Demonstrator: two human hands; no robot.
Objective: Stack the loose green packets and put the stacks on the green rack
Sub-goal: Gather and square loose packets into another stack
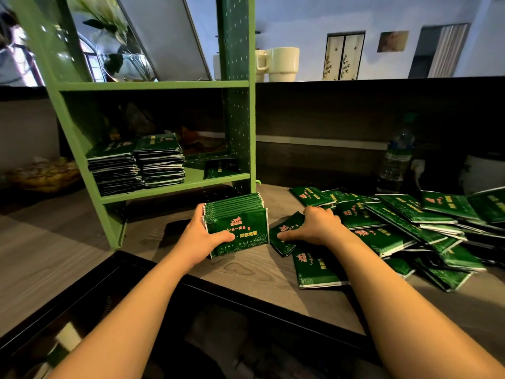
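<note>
My left hand (203,236) grips a bundle of green packets (240,222) standing on edge on the wooden table, thumb across the front packet. My right hand (314,228) lies on a loose green packet (287,232) just right of the bundle, thumb and fingers curled over its edges. A heap of loose green packets (404,225) spreads to the right. The green rack (175,187) stands behind the bundle. On its lower shelf are two stacks of packets (136,165) and a single packet (220,168).
A water bottle (396,162) stands behind the heap at the right. Cream mugs (281,64) sit on the dark ledge behind the rack. A dark glass surface (136,310) borders the table's near edge. A yellowish bundle (43,173) lies far left.
</note>
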